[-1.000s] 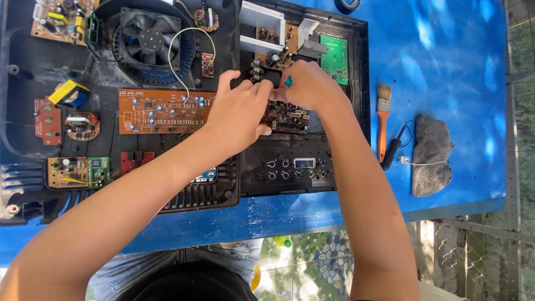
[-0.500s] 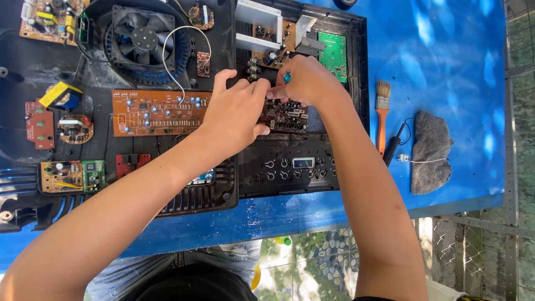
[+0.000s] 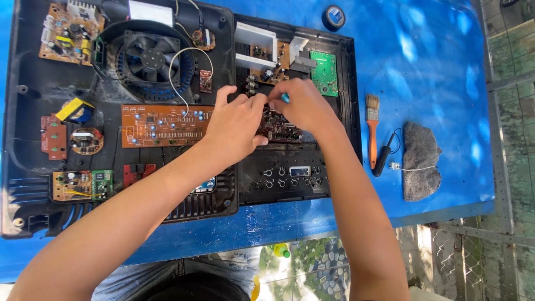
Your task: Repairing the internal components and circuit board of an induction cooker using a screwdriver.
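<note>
Both hands meet over a small dark circuit board [image 3: 281,127] lying in the black casing [image 3: 33,83], its long axis running left to right. The left hand [image 3: 237,125] pinches its left end. The right hand [image 3: 304,106] closes around a blue-tipped tool [image 3: 285,98]; which way it points is hidden. An orange brush [image 3: 372,131] lies well apart on the blue table [image 3: 434,56].

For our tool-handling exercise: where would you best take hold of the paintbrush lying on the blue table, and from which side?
Probably the orange handle of the paintbrush, from above. It lies flat on the blue table, bristles pointing away, with open space on its left; a dark tool crowds the lower right end.
</note>
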